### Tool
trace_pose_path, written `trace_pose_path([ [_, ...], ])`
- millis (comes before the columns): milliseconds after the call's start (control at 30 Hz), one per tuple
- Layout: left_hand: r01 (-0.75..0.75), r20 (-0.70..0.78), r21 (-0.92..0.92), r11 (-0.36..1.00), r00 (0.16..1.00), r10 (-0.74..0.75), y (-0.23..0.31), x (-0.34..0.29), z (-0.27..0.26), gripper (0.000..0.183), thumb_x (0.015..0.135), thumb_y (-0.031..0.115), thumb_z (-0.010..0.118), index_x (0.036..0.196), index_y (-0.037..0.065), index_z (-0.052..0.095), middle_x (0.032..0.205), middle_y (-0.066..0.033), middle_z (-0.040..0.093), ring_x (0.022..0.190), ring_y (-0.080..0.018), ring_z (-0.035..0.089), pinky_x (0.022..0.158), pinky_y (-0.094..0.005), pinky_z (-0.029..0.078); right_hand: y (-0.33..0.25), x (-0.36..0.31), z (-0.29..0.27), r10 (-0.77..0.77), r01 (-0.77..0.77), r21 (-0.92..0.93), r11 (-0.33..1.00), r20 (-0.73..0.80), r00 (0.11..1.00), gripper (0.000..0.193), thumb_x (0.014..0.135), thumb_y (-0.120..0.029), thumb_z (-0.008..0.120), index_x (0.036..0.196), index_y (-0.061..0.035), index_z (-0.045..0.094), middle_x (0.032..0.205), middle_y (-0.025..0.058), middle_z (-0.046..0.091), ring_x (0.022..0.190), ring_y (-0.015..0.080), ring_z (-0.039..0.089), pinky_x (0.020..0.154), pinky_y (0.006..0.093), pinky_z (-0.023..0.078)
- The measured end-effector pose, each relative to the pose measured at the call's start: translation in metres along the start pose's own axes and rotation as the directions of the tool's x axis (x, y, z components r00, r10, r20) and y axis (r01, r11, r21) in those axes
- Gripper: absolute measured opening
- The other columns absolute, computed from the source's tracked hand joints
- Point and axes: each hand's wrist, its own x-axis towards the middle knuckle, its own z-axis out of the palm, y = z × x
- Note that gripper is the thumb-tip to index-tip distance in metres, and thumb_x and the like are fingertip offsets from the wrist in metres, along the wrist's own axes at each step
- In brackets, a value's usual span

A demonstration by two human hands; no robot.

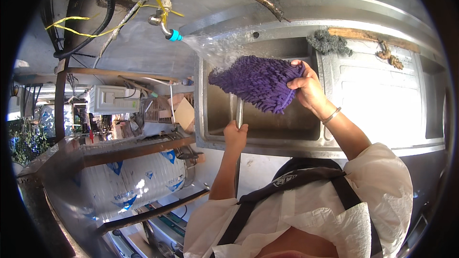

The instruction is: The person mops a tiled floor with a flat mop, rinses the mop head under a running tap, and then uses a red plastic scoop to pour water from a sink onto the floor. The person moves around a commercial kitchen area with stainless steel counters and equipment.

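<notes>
White sleeves and dark apron straps (291,181) fill the lower edge, and both forearms rise from them toward the steel sink (267,134). Left hand (235,134) is wrapped tightly around the metal handle (239,111) of a mop, fist closed just below the head, so the shaft stands nearly upright over the front rim of the basin. Right hand (306,88), with a thin bangle (331,115) at the wrist, pinches the right end of the purple chenille mop head (258,81), fingers curled into the pile and holding it up and spread. The mop head hangs above the basin, tilted with its left end toward the tap (167,28). Water sprays from the tap's blue nozzle (175,36) in a fan and strikes that left end and the sink's back wall. Judging by how things lie, rinsing looks to be in progress: the near-tap end is under the stream, while the end in the right hand sits away from it and looks not yet wetted, though how wet the pile is cannot be told for sure. A wad of steel wool (329,43) rests on the drainboard's back ledge, well apart from the hands. Off to the left are a cluttered shelf and white sacking (134,181) with blue print.
</notes>
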Motion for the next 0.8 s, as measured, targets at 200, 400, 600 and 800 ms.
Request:
trace_pose_path([
  [200, -0.071, -0.206, 0.194, 0.978, 0.972, 0.111, 0.024, 0.042, 0.005, 0.024, 0.073, 0.014, 0.064, 0.075, -0.009, 0.056, 0.073, -0.0301, 0.059, 0.075, -0.0458, 0.06, 0.067, -0.0477, 0.047, 0.022, 0.052, -0.024, 0.076, -0.079, 0.097, 0.992, 0.035, 0.997, 0.054, 0.061, 0.022, 0.049, 0.108, -0.0055, 0.046, 0.095, 0.0112, 0.057, 0.08, 0.0229, 0.06, 0.074, 0.0341, 0.05],
  [400, 0.049, -0.303, 0.196, 0.979, 0.953, 0.013, 0.002, 0.089, 0.048, 0.02, 0.075, 0.012, 0.06, 0.078, -0.008, 0.059, 0.08, -0.0312, 0.06, 0.082, -0.047, 0.059, 0.074, -0.0508, 0.046, 0.058, 0.112, -0.051, 0.197, -0.204, -0.039, 0.978, -0.136, 0.971, 0.059, 0.062, 0.021, 0.048, 0.116, -0.0029, 0.047, 0.098, 0.0136, 0.056, 0.088, 0.0272, 0.058, 0.077, 0.0365, 0.05],
  [600, 0.147, -0.256, 0.135, 0.98, 0.961, -0.109, -0.023, 0.099, 0.082, 0.026, 0.074, 0.016, 0.063, 0.085, -0.008, 0.059, 0.086, -0.0315, 0.06, 0.087, -0.0454, 0.059, 0.077, -0.0479, 0.047, 0.089, 0.12, -0.075, 0.14, -0.362, -0.383, 0.85, -0.499, 0.855, 0.06, 0.062, 0.018, 0.05, 0.121, 0.0092, 0.044, 0.115, 0.0242, 0.053, 0.101, 0.0339, 0.054, 0.083, 0.0401, 0.046],
  [800, 0.091, -0.231, 0.209, 0.974, 0.972, -0.041, -0.052, 0.124, 0.092, 0.023, 0.074, 0.013, 0.065, 0.083, -0.006, 0.055, 0.074, -0.0249, 0.061, 0.069, -0.039, 0.063, 0.062, -0.0448, 0.05, 0.124, 0.15, -0.112, 0.238, -0.51, -0.262, 0.819, -0.655, 0.717, 0.044, 0.065, 0.009, 0.055, 0.108, 0.0139, 0.052, 0.114, 0.0243, 0.054, 0.102, 0.0345, 0.053, 0.086, 0.0418, 0.043],
])
